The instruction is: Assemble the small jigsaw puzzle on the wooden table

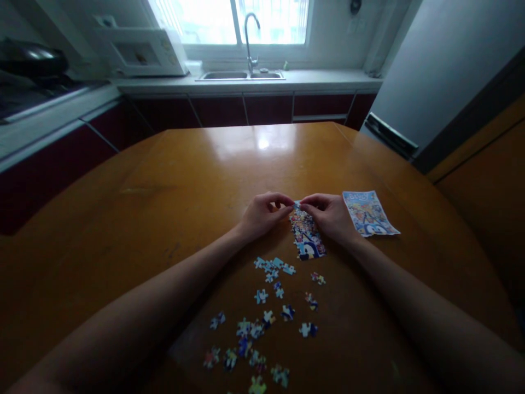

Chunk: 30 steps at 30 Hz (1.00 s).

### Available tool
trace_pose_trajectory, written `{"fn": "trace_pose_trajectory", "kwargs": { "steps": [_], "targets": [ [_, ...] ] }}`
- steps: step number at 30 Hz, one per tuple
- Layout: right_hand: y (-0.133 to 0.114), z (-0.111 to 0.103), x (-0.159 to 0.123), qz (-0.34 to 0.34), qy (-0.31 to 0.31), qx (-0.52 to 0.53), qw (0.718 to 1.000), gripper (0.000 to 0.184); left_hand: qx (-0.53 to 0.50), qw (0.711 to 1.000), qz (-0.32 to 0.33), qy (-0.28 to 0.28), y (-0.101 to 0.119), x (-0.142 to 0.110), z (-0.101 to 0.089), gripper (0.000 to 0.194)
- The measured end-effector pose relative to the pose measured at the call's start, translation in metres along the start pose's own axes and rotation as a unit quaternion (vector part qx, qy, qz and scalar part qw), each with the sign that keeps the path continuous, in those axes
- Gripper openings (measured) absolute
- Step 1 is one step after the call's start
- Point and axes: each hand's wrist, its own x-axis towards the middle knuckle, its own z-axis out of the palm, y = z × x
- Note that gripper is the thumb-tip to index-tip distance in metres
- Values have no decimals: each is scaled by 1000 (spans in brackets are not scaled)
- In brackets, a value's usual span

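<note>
Pinching the far end of a partly assembled jigsaw puzzle [307, 235] with left hand [263, 213] and right hand [331, 216].
Gripping narrowly between thumb and index finger of each, on the wooden table [172, 180] beyond loose puzzle pieces [256, 329].

Bright window [270, 22] | steel sink [225, 75] | white microwave [141, 53] | dark-red cabinets [217, 109] | wooden table [184, 180]
</note>
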Motion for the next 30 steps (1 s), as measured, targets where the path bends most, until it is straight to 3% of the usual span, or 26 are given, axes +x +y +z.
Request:
{"fn": "trace_pose_trajectory", "kwargs": {
  "steps": [17, 30],
  "targets": [
    [-1, 3, -3, -27, -16, -27, 999, 17, 1, 1000, 22, -11, 0, 0, 1, 15],
    [-3, 1, -2, -17, 32, -74, 997, 21, 7, 996, -39, 83, -3, 6, 1, 10]
  ]
}}
